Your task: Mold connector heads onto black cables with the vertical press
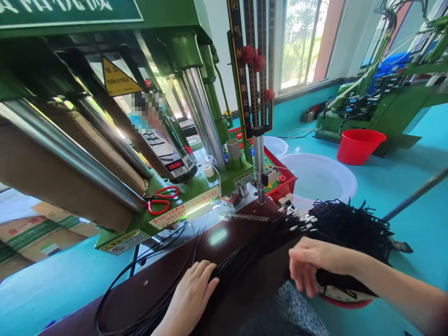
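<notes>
My left hand (192,296) lies over a bundle of thin black cables (241,256) on the dark brown worktable, fingers stretched and thumb a little apart. The cables run to the table's right end, where white connector tips (301,218) stick out. My right hand (311,263) hangs in the air to the right of the table, slightly blurred. Its fingers bend loosely downward, and nothing shows in them. Behind it is a big heap of black cable pieces (350,228). Red-handled scissors (163,199) lie on the green press (210,186) in front of me.
A slotted metal strip (245,217) lies at the table's back edge. A red control box (280,179), white tubs (325,175) and a red bucket (360,145) stand beyond. Cardboard boxes (42,228) are at left. A person in a striped top (159,144) is behind the press.
</notes>
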A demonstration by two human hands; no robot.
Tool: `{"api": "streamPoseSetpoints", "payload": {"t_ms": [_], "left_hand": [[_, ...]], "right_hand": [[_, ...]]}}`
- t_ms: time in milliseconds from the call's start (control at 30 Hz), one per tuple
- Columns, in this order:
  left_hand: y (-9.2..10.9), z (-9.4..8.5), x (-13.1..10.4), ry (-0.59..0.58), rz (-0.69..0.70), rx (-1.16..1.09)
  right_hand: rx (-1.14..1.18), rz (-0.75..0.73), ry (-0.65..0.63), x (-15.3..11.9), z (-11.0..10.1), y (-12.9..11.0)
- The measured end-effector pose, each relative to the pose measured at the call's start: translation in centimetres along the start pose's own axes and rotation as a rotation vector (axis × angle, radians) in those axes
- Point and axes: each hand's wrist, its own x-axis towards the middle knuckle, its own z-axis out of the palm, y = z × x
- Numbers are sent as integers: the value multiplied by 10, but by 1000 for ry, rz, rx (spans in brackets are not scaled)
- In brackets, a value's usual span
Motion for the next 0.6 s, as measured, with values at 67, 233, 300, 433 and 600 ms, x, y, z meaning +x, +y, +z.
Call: {"api": "streamPoseSetpoints", "payload": {"t_ms": [67,233,300,433,600], "left_hand": [[14,-3,24,-75,-24,-138],[34,-4,76,-271,-30,-309],[31,-2,86,-328,-31,-380],[22,-1,91,-315,-67,-474],[29,-10,84,-177,-55,-370]], "right_hand": [[-324,-316,265,5,14,-4],[-1060,-649,529,40,32,16],[-1194,-599,593,45,32,32],[-1287,-555,684,39,28,56],[-1082,-618,699,36,21,56]]}}
